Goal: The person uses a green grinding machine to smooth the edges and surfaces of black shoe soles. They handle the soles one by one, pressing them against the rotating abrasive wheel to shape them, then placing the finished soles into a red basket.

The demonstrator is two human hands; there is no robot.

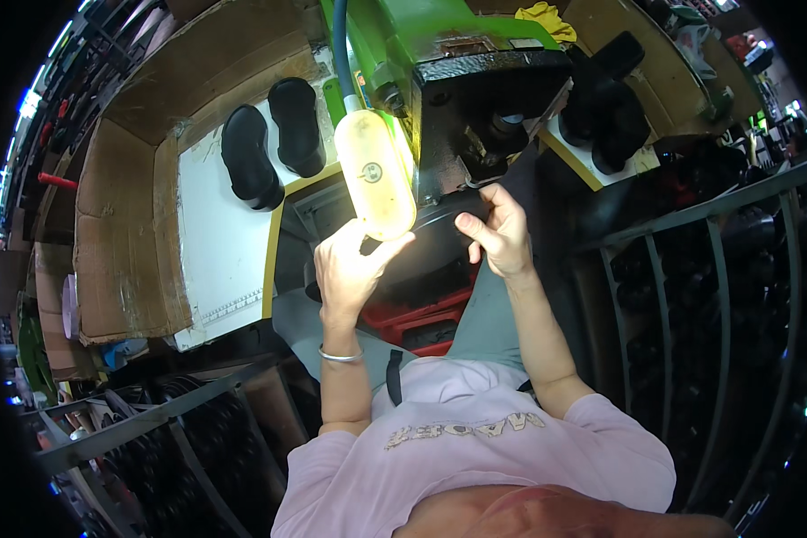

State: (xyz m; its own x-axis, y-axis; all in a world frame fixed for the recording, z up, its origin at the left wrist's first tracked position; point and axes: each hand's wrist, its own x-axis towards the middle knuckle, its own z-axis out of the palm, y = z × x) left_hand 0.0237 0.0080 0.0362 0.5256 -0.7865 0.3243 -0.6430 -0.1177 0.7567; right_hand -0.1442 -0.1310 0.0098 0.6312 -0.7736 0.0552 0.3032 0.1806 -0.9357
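A dark, curved piece (435, 251) lies between my hands, under the head of a green and black machine (475, 112). Glare and shadow hide what kind of piece it is. My left hand (350, 273) is closed at its left side, just below a glowing yellow lamp (374, 175), thumb pointing right. On the other side my right hand (502, 235) has its fingers curled and its thumb bent inward, close beneath the machine head. What exactly the fingertips grip is hard to see. Two black shoes (253, 157) rest on a white board (211, 242) at the left.
Cardboard walls (130, 242) surround the left board. More black shoes (610, 117) are piled on another board at the right, near a yellow cloth (547, 20). Metal racks (717, 296) stand on both sides of me. Something red (421, 327) shows between my legs.
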